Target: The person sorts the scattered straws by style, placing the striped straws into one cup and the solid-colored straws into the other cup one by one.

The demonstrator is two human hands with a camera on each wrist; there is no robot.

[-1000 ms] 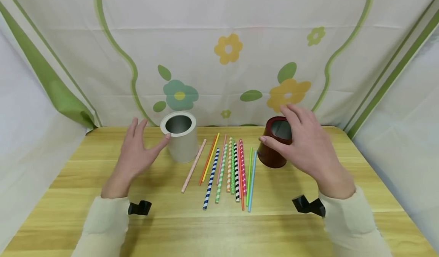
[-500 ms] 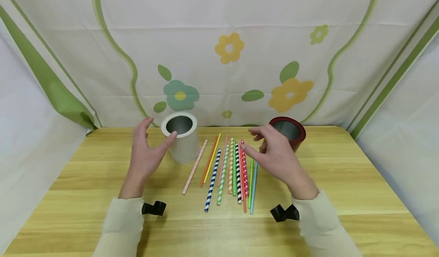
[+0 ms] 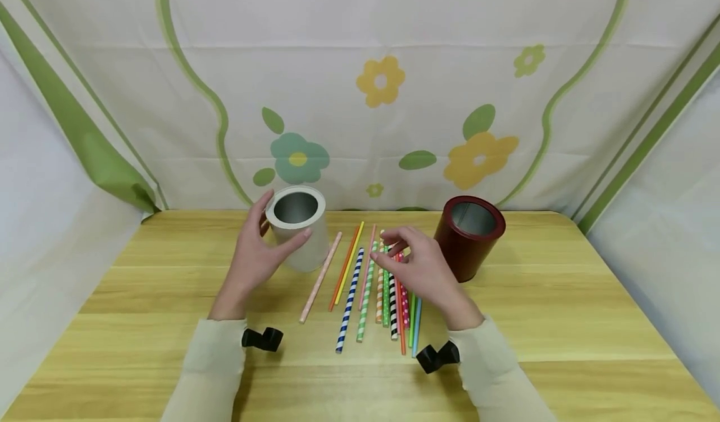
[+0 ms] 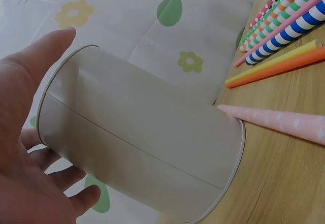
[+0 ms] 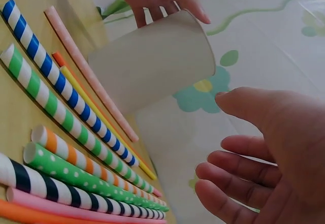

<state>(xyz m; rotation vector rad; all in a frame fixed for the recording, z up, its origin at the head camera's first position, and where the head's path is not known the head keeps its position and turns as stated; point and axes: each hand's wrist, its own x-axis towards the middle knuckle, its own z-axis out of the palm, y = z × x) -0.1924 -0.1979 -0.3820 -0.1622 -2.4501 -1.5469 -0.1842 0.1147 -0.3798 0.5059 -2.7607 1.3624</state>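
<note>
White can [image 3: 310, 251] stands partly inside spread left grip [image 3: 255, 258].

Left hand [image 3: 255, 258] and right hand [image 3: 424, 271]: two hands in all.
Sleeves [image 3: 212, 359]: two.
Wrist cameras [image 3: 262, 339]: two, both black.
White canister [image 3: 312, 253] and dark red canister [image 3: 467, 246]: two canisters.
Straws [image 3: 350, 302]: fourteen that I can make out.
Striped straws [image 3: 367, 297]: four.
Polka-dotted straws [image 5: 76, 170]: two.
Star-printed straw [image 4: 284, 122]: one.
Plain straws [image 3: 417, 328]: seven; two pink, two orange, one yellow, one green, one blue.
Counter [image 3: 562, 322]: one.
</note>
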